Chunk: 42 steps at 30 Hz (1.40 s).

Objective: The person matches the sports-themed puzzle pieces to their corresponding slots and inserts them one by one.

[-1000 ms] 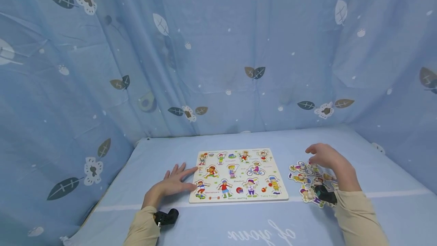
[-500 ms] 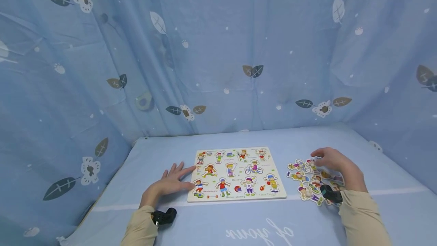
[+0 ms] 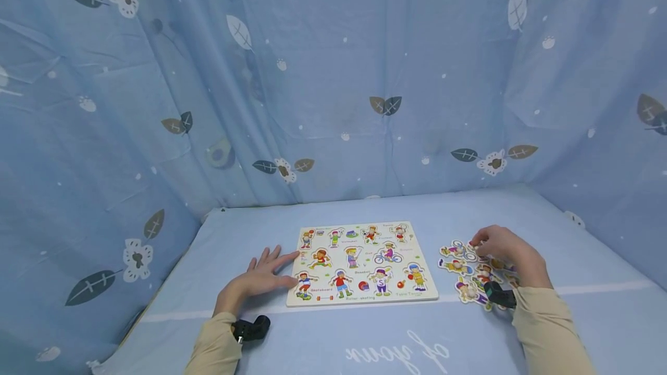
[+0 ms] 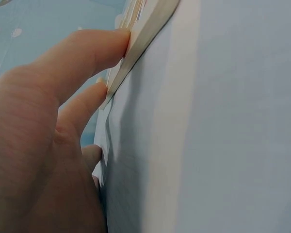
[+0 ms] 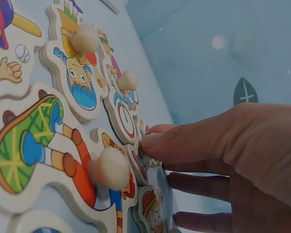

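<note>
1. Where the head view shows the whole layout, with the puzzle board (image 3: 362,263) flat on the blue tabletop (image 3: 365,340) and a cluster of loose puzzle pieces (image 3: 471,268) to its right, the wrist views show only close detail.
2. The left wrist view shows the board edge (image 4: 148,34) side-on, with two fingertips (image 4: 117,39) pressed against it; the printed face of the board is hidden there.
3. The right wrist view shows round wooden pegs (image 5: 109,167) on the loose pieces, a detail too small to read in the head view.
4. Left hand (image 3: 260,276): fingers straight and spread, palm down on the tabletop, fingertips touching the left edge of the board. It grips nothing.
5. Right hand (image 3: 502,247): fingers bent downward over the far part of the cluster. In the right wrist view the fingers (image 5: 184,141) reach to one piece (image 5: 140,162) and appear to close on it, but whether they truly pinch it cannot be told, as the contact is partly covered.
6. The board lies between the two hands, touching the left hand and well apart from the right.
7. The loose pieces lie just right of the board, under and beside the right hand, partly hidden by its wrist.
8. A blue patterned curtain (image 3: 333,74) hangs behind the tabletop.
</note>
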Available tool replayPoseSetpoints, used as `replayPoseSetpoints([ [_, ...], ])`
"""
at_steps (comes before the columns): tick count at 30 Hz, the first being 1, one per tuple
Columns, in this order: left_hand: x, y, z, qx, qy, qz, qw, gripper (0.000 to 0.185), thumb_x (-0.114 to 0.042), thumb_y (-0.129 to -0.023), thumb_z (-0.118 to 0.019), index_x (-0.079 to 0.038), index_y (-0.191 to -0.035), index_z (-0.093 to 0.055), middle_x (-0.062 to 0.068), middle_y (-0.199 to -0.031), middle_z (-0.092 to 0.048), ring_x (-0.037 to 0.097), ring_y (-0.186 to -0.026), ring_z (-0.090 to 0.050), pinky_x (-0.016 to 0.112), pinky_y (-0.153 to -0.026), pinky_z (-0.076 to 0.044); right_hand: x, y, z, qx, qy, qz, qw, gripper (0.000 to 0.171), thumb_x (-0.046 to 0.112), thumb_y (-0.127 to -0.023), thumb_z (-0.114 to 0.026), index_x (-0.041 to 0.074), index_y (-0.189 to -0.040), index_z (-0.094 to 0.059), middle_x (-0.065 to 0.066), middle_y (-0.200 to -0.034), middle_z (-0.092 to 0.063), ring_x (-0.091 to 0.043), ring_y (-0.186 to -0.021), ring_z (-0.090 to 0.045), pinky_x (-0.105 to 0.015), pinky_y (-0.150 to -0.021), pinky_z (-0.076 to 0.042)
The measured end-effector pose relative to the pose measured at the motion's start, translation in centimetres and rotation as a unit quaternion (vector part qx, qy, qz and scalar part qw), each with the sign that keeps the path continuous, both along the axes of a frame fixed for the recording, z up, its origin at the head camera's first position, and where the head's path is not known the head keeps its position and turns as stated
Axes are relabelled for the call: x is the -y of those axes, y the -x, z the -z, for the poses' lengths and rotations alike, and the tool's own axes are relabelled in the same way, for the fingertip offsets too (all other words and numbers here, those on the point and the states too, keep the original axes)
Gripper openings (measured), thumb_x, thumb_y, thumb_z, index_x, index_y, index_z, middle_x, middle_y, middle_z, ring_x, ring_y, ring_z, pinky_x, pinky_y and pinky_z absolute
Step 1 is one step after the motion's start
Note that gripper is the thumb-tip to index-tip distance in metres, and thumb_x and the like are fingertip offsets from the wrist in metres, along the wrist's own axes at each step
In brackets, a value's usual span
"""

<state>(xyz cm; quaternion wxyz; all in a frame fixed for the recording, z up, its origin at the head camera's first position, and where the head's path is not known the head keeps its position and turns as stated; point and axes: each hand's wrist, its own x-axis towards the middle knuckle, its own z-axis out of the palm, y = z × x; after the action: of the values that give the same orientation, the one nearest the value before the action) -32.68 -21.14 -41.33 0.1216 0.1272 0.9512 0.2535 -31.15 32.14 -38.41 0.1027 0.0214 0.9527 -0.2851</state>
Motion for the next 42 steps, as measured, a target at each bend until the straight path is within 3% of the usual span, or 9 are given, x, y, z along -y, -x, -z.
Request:
replayPoseSetpoints([
  [6,-0.02,-0.08,-0.09,-0.001,0.000,0.003,1.0000,0.081,-0.053,-0.081,-0.070,-0.022,-0.151,-0.043,0.024,-0.163,-0.011,0.047,-0.150,0.005,0.067,-0.116,0.003,0.12,-0.09,-0.05,-0.002,0.000,0.007,1.000,0.015,0.006,-0.088,-0.062,-0.002,-0.101,-0.066,-0.015,-0.094,-0.062,-0.025,-0.081,-0.054,-0.034,-0.067,-0.047],
  [24,-0.15,0.02,0.00,-0.001,0.006,0.000,1.0000,0.082,-0.054,-0.080,-0.070,-0.023,-0.151,-0.043,0.024,-0.163,-0.011,0.047,-0.150,0.005,0.067,-0.116,0.003,-0.03,-0.17,-0.14,-0.010,0.001,0.006,1.000,0.020,0.007,-0.092,-0.057,-0.005,-0.106,-0.065,-0.016,-0.097,-0.064,-0.026,-0.083,-0.055,-0.035,-0.068,-0.048],
  [42,-0.11,0.32,-0.02,0.004,0.009,-0.004,0.9999,0.085,-0.055,-0.078,-0.071,-0.023,-0.151,-0.042,0.024,-0.163,-0.011,0.047,-0.150,0.004,0.067,-0.116,0.002,0.51,0.63,-0.88,-0.038,-0.016,-0.009,0.999,0.020,0.010,-0.093,-0.059,-0.005,-0.104,-0.066,-0.016,-0.097,-0.064,-0.030,-0.089,-0.054,-0.044,-0.077,-0.048],
])
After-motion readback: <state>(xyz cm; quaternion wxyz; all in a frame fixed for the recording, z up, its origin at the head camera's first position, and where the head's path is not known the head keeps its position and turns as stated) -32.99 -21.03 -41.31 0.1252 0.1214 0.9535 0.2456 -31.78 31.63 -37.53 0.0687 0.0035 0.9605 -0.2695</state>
